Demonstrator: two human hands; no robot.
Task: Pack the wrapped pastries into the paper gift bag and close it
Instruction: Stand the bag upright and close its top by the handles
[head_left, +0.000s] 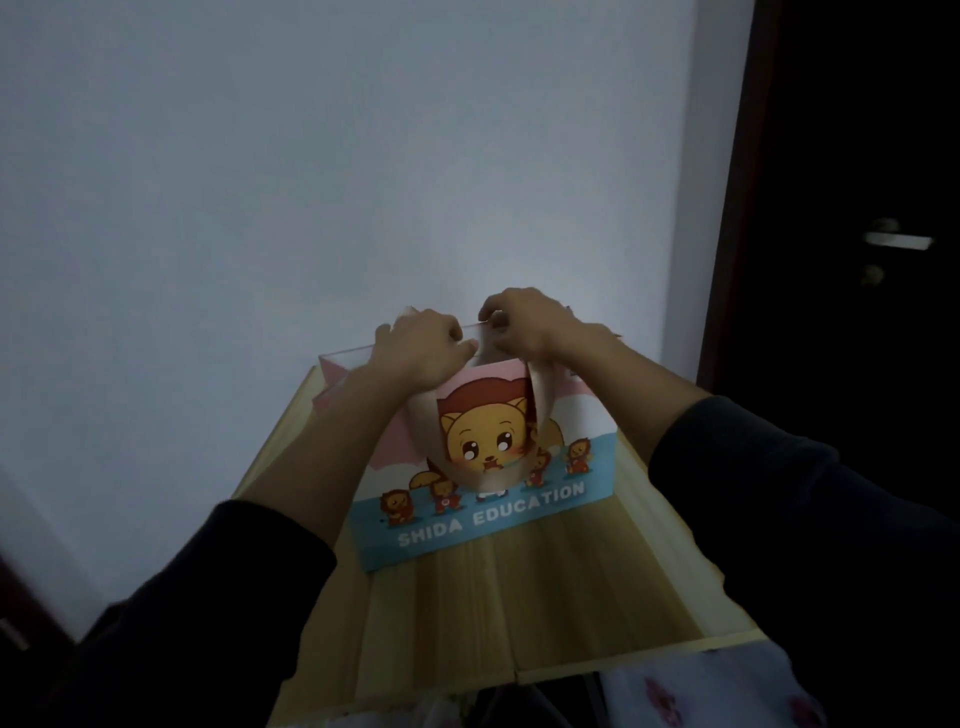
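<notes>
Dim room, head cam: a pink-and-blue paper gift bag (483, 499) printed w/ cartoon lion cubs and "SHIDA EDUCATION" stands upright near the centre of a pale wooden tabletop (545, 597), its printed front facing the camera. Both hands work at the bag's top edge, at the far side of the table. The left hand (426, 348), fingers curled, pinches the top rim from the left; the right hand (524, 327) is closed on the rim just beside it, thumb and fingers pressed on the paper. A beige ribbon-like handle (543, 395) hangs down over the bag's front below the right hand. Dark sleeves cover both forearms to mid-arm. Behind the bag, a clear plastic box (337, 364) w/ smth pink inside sits at the table's far left edge. Pastries not visible; bag contents can't be told. Dark door (852, 208) w/ metal handle far right.
</notes>
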